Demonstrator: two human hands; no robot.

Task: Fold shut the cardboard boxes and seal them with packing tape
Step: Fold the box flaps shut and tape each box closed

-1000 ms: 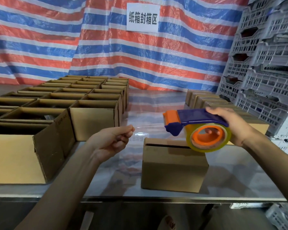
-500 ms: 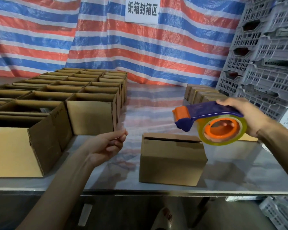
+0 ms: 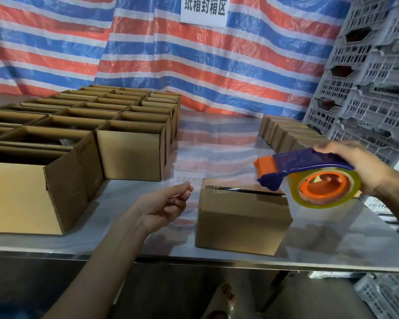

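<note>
Drawing apart since a second ago, the left hand point(image 3: 164, 203), fingers point(image 3: 186, 187) pinched on what seems the end of the clear tape point(image 3: 320, 204), hangs just left of the folded cardboard box point(image 3: 242, 217) on the surface point(image 3: 148, 240); the right hand point(image 3: 359, 166), gripping the tape dispenser point(image 3: 309, 162), has drifted right, so a strip looks ready for the seam. The strip itself barely shows; farther open boxes point(image 3: 131, 153) wait.

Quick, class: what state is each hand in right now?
Left hand: thumb and forefinger pinch what looks like the free end of the clear tape.
Right hand: grips the tape dispenser.
</note>
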